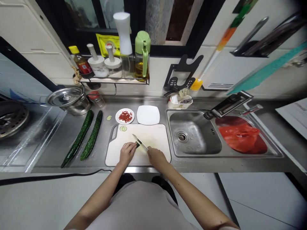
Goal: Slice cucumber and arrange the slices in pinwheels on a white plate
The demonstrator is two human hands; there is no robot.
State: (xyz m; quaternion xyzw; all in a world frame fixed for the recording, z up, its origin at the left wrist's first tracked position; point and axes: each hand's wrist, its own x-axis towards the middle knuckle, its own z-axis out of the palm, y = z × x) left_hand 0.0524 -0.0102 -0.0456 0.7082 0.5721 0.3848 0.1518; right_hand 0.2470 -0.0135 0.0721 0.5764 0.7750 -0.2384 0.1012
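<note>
from where i stand, i can't read a single word or number here, only make out where print sits. the sauce bottle (82,64) with the yellow cap wears a red label, its lettering too small for me. behind the shelf jars (113,66), the yellow packet (102,42) has some print on it, partly hidden and illegible. a faint grey mark sits near the far right corner of the white cutting board (157,135), too tiny to read. the white caddy (174,104) by the sink (194,155) carries a small unreadable marking, and the paper sheet (294,113) at far right shows a blurred dark line of print.
</note>
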